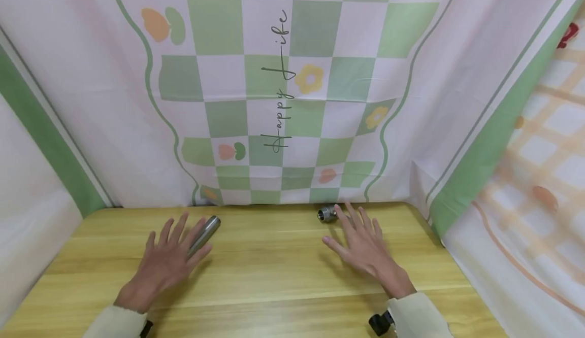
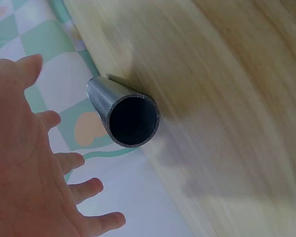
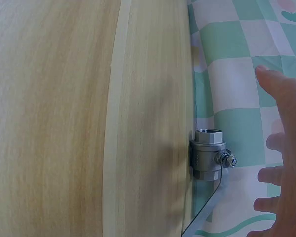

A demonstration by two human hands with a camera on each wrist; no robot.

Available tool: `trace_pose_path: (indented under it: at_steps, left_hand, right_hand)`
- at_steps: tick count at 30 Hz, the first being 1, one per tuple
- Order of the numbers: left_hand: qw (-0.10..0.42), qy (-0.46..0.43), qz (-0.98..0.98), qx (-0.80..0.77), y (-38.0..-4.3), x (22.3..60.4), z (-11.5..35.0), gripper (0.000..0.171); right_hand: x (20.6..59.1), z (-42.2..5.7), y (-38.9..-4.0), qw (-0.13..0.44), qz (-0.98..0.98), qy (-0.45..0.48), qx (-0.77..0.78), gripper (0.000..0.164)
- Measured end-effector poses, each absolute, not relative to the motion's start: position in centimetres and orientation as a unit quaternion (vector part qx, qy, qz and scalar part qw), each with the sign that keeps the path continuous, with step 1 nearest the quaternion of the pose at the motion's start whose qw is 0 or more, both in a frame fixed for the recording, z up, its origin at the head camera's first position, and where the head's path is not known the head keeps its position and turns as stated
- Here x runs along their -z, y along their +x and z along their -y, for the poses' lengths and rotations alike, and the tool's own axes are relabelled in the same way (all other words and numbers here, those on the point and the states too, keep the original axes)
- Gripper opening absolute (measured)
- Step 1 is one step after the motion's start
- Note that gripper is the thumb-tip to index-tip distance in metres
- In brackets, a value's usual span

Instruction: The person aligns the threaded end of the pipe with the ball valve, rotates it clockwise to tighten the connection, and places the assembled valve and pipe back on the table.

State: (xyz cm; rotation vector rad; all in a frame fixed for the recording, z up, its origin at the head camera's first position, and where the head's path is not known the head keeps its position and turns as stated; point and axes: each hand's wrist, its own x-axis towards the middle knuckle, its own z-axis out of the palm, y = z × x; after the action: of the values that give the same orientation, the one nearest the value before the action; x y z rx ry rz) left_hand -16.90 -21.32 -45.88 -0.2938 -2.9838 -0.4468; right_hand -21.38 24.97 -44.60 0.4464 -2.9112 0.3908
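Note:
My left hand (image 1: pixel 166 259) hovers over the left of the table with its fingers spread, partly covering a metal pipe (image 1: pixel 206 234). In the left wrist view the pipe (image 2: pixel 126 111) lies on the wood, its hollow end toward the camera, a gap between it and my fingers. On the other side my right hand (image 1: pixel 365 241) is spread above a ball valve (image 1: pixel 326 214) at the table's far edge and hides part of it. The right wrist view shows the valve's steel body (image 3: pixel 207 154) with a flat lever handle (image 3: pixel 204 215). Neither hand holds anything.
The wooden table (image 1: pixel 265 272) ends at a hanging checked cloth (image 1: pixel 269 120) at the back. More cloth drapes down at the left and right (image 1: pixel 484 160). A black wrist device (image 1: pixel 381 323) sits at the right sleeve.

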Motion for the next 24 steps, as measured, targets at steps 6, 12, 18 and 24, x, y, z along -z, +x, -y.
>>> trace_pose_path:
  at_steps: [6, 12, 18, 24]
  left_hand:
    - [0.076, -0.113, 0.982, 0.132, -16.59, 46.2, 21.51, 0.071]
    - [0.08, -0.118, 0.981, 0.134, -16.34, 46.36, 21.64, 0.075]
    - [0.077, -0.117, 0.981, 0.132, -16.41, 46.4, 21.78, 0.078]
    - [0.077, -0.117, 0.98, 0.14, -16.3, 46.33, 21.97, 0.084]
  right_hand:
    - [44.86, -25.09, -21.63, 0.094, 0.975, 0.155, -0.131, 0.092]
    - [45.07, -25.21, -21.76, 0.121, 0.969, 0.161, -0.141, 0.09]
    - [45.31, -25.32, -21.89, 0.129, 0.968, 0.157, -0.148, 0.088]
    - [45.49, -25.43, -22.01, 0.135, 0.966, 0.156, -0.154, 0.086]
